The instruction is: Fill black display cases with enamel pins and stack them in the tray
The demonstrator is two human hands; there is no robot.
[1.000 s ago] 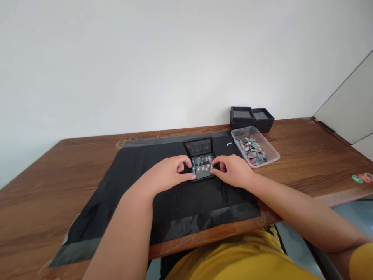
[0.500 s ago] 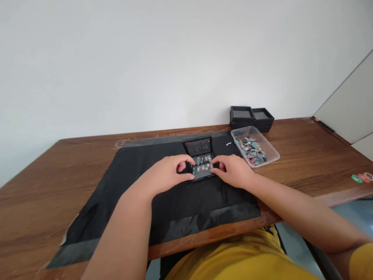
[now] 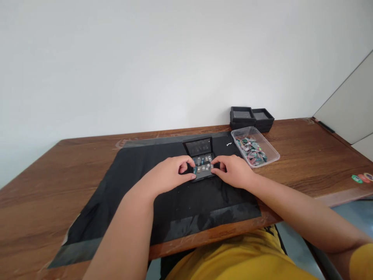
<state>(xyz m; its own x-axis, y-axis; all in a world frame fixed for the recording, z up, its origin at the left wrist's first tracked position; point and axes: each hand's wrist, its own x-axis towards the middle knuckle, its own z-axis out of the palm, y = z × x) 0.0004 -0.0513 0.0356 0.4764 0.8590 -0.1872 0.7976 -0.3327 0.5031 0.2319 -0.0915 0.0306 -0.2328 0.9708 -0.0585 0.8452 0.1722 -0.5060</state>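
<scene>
A small black box (image 3: pixel 201 168) lies open on the black mat (image 3: pixel 163 194), its glass-fronted lid (image 3: pixel 198 146) tilted up at the back. Several small coloured stones sit in rows on its grey insert. My left hand (image 3: pixel 169 175) grips the box's left side with fingers curled, thumb and forefinger pinched at the left end of the rows. On the opposite side my right hand (image 3: pixel 233 171) holds the box, fingertips pressed at the rows' right end.
A clear plastic tub (image 3: pixel 255 147) of several coloured stones stands right of the mat. Two stacks of black box trays (image 3: pixel 251 116) sit behind it by the wall. Coloured stickers (image 3: pixel 361 178) lie near the wooden table's (image 3: pixel 309 155) right edge.
My left fingers have shifted slightly at the box's left end. The box and my right hand stay where they were.
</scene>
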